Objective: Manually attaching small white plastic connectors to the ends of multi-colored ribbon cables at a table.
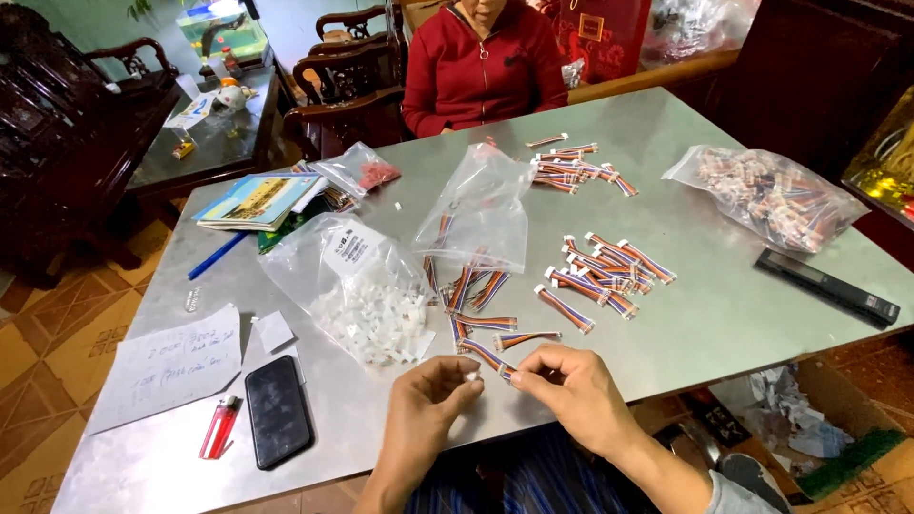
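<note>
We hold our two hands close together at the near edge of the grey tabletop (666, 324). Our left hand (428, 395) is pinched shut on a small white connector (470, 377), thumb and forefinger closed around it. Our right hand (564, 383) grips the end of a short multicoloured wire lead (490, 357), fingers curled tightly on it, so the lead's tip and the connector sit just beside each other between the two hands; we cannot tell whether they touch.

Just beyond our hands lies a clear bag of white connectors (367, 295), open toward us, with a loose heap of wire leads (481, 305) beside it. Further right we see a group of finished leads (609, 271) with white ends, and another group (571, 167) near the far edge. An almost empty clear bag (481, 214) stands between them, and a full bag of leads (771, 195) lies at the far right, with a black bar-shaped tool (826, 287) near it.

To our left rest a black phone (277, 411), a red lighter (220, 428) and a sheet of paper (167, 366). Across the tabletop sits another person in a red jacket (481, 67).
</note>
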